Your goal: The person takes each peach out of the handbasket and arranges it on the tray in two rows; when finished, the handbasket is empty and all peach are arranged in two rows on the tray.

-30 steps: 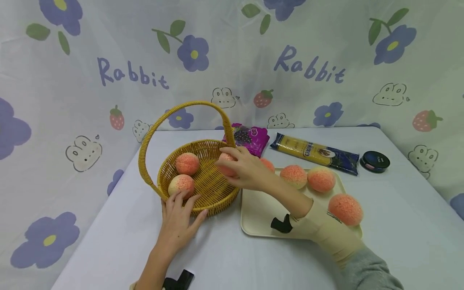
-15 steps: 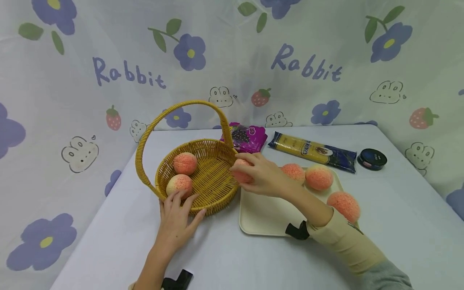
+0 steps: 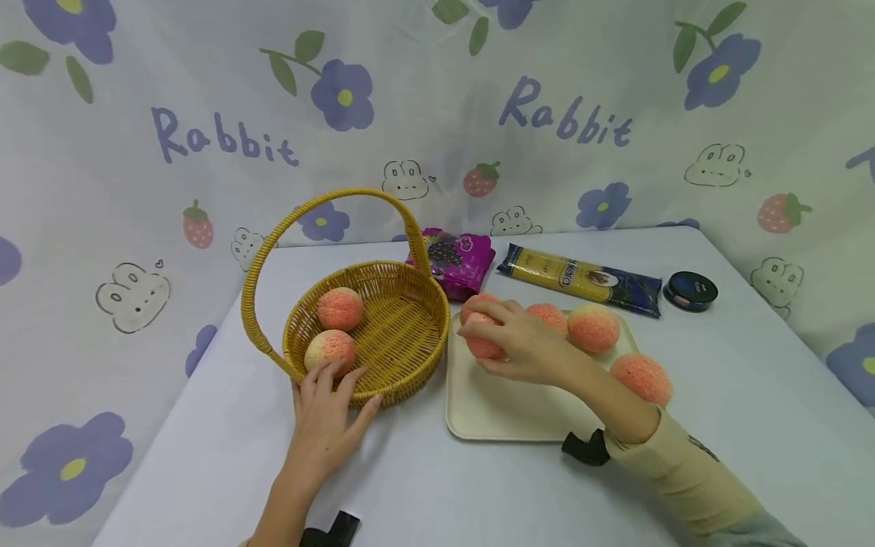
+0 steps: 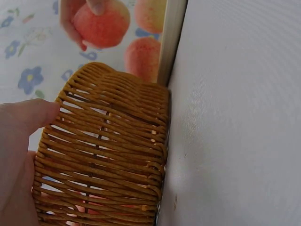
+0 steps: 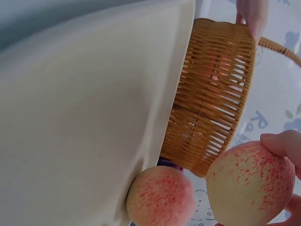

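My right hand (image 3: 522, 342) grips a pink-and-cream peach (image 3: 484, 336) over the back left part of the beige tray (image 3: 506, 425). In the right wrist view, thumb and fingers hold this peach (image 5: 249, 183) by its side, close to another peach (image 5: 162, 197) at the tray's edge. At the front of a yellow-brown wicker basket (image 3: 410, 380), my left hand (image 3: 324, 429) holds the rim, thumb on it and fingers reaching over inside. Two peaches lie in the basket's left side, one behind (image 3: 339, 309) and one in front (image 3: 330, 351), by the fingertips.
Several more peaches (image 3: 595, 328) sit along the tray's back and right. Behind lie a purple packet (image 3: 458, 262), a yellow-and-blue pasta bag (image 3: 581, 279) and a round black tin (image 3: 690, 292). The basket's tall handle (image 3: 328, 199) arches over it.
My right hand has carried the peach rightward, from inside the basket, past its rim, to over the tray. My left hand stays at the basket's front rim. The head view has shifted slightly.
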Demonstrator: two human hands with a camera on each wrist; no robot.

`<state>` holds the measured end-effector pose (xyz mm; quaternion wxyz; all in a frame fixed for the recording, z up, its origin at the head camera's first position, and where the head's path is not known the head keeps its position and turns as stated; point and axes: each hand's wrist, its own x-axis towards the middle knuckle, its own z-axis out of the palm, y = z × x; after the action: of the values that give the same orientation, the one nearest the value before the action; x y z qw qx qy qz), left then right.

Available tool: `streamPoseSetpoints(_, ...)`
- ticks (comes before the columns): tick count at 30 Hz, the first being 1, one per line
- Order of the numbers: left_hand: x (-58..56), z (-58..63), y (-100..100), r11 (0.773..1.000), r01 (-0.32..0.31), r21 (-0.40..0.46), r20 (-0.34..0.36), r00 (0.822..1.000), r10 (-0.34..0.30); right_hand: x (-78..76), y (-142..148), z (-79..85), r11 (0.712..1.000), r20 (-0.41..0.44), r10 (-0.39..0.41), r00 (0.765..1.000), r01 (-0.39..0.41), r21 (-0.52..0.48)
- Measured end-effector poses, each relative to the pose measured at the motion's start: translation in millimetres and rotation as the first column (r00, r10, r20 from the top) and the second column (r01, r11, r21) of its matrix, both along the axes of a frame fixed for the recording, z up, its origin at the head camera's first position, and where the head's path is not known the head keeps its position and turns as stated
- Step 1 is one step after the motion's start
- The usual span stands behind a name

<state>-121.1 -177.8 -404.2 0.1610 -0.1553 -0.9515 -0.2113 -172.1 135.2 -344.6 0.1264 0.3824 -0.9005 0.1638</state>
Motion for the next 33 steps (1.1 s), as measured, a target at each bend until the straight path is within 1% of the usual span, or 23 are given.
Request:
streamPoseSetpoints(8,-0.4,0.2,-1,1.000,-0.004,-0.005,-0.004,1.000,0.004,8.9,29,-10.1,1.000,0.040,-0.029,0.999,0.029,-0.009)
streamPoseSetpoints(12,-0.9,-0.1,0,1.000,-0.003,-0.005,-0.002,1.000,0.003,11.7,46,-16.0,0.999,0.015,-0.035,0.999,0.035,-0.007)
streamPoseSetpoints(16,-0.4,-0.1,0,1.000,-0.007,-0.006,0.007,1.000,0.007,16.2,61,-19.7,1.000,-0.009,-0.003,1.000,0.003,-0.019)
streamPoseSetpoints(18,0.1,0.5,0,1.000,-0.009,-0.005,0.009,1.000,0.009,19.6,67,-20.5,1.000,-0.005,0.002,1.000,-0.002,-0.026)
streamPoseSetpoints(22,0.5,0.6,1,1.000,-0.010,-0.002,0.012,1.000,0.010,27.8,77,-23.0,0.999,0.032,-0.046,0.998,0.046,-0.003)
streamPoseSetpoints(27,-0.1,0.0,1,1.000,-0.010,-0.003,0.007,1.000,0.011,34.5,85,-25.6,0.993,0.080,-0.112,0.990,0.108,0.046)
streamPoseSetpoints(33,-0.6,-0.6,0,1.000,-0.011,-0.006,0.007,1.000,0.011,40.2,93,-28.0,0.990,0.095,-0.135,0.986,0.130,0.057)
